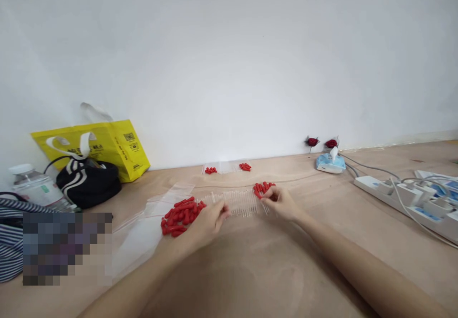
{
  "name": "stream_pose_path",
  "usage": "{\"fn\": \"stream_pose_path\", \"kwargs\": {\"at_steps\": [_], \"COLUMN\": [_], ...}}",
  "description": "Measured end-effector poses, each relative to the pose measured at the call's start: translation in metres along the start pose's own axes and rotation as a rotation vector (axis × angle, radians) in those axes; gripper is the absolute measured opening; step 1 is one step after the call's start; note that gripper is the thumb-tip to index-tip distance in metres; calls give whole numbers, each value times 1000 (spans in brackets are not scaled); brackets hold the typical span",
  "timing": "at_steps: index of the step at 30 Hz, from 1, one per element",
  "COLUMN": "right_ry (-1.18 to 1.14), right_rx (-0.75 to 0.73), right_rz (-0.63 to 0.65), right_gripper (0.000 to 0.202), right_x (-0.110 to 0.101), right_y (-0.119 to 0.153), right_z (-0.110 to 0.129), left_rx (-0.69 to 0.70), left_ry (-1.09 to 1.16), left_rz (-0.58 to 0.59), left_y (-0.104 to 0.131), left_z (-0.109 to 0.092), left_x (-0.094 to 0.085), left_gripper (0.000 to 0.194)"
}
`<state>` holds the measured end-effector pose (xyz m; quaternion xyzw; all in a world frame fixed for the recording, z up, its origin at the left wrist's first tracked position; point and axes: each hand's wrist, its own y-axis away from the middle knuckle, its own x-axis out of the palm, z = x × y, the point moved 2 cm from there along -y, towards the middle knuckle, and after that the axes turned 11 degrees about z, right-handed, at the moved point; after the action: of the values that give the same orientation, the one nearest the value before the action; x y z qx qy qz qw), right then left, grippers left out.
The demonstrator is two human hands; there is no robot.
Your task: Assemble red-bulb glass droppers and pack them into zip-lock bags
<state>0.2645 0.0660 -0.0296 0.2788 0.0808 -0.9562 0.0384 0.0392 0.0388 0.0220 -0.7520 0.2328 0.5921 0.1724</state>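
Note:
My right hand (pixel 282 204) pinches at a red rubber bulb, thumb and forefinger together, beside a cluster of red bulbs (pixel 265 187) that sit on thin clear tubes. More thin clear tubes (pixel 242 203) lie side by side in a row between my hands. At the left end of that row, my left hand (pixel 212 220) is closed with its fingers curled together. Whether it holds anything is hidden. A heap of loose red bulbs (pixel 179 219), long and swollen at one end, lies just left of my left hand.
Clear plastic bags (pixel 139 241) lie under and beside the heap. Against the wall lie small bags of red bulbs (pixel 210 170). A yellow bag (pixel 134 158), black pouch (pixel 96 187) and bottle (pixel 37 189) stand left. Wipes (pixel 329 164) and power strips (pixel 404 194) lie right.

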Motion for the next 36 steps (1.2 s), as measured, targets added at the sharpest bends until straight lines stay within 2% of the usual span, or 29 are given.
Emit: {"fn": "stream_pose_path", "kwargs": {"at_steps": [2,4,6,11,15,22,28,36], "right_ry": [50,130,195,329,357,105,-11,-51], "right_rx": [-172,-282,-342,-447,-517,-428,-357,-462], "right_rz": [163,305,359,328,313,264,333,374], "right_gripper": [3,10,17,27,17,12,10,17], "right_x": [18,29,32,30,37,46,51,50], "right_y": [14,27,36,39,40,44,46,46], "right_z": [11,20,26,33,33,36,39,39], "left_rx": [117,167,181,193,203,244,270,316], "left_ry": [80,143,181,208,192,181,178,196], "left_rz": [-51,-84,-90,-115,-149,-186,-202,-235], "left_y": [15,24,27,26,26,27,27,26], "left_z": [4,7,8,9,12,14,13,11], "left_x": [13,24,31,35,38,41,40,39], "left_gripper": [14,14,15,22,24,23,24,22]}}
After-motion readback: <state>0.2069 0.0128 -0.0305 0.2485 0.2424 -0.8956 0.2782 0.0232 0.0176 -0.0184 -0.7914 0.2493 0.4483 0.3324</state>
